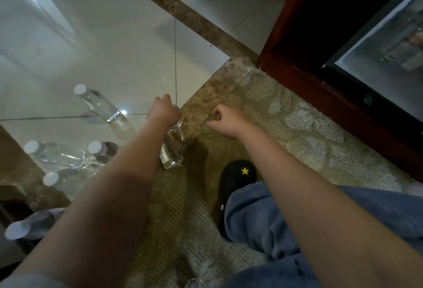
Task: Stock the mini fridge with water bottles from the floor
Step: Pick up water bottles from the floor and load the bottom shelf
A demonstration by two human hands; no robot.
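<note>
A glossy white tile floor point(114, 42), edged by a brown marble border point(194, 22), meets a woven patterned rug point(297, 132) before a dark red wooden cabinet point(295, 74) housing a glass-door mini fridge point(377, 42); the left hand point(163, 111) is clenched round the top of a clear water bottle point(171, 152) at the rug's edge beside the marble, though whether its base touches the floor cannot be told; the right hand point(225, 119) hovers near it over the rug, fingers loosely curled, holding nothing; on the tile a lone white-capped bottle point(98, 104) stands apart, a cluster of three bottles point(57, 157) sits by the left forearm, and a fifth bottle point(20, 228) is partly hidden behind that arm; a black shoe point(238, 173) with a yellow star shows beneath a blue denim leg point(274, 219); the held bottle's cap is covered by fingers; the fridge is cut off at the right edge, its contents a blur behind reflective glass.
</note>
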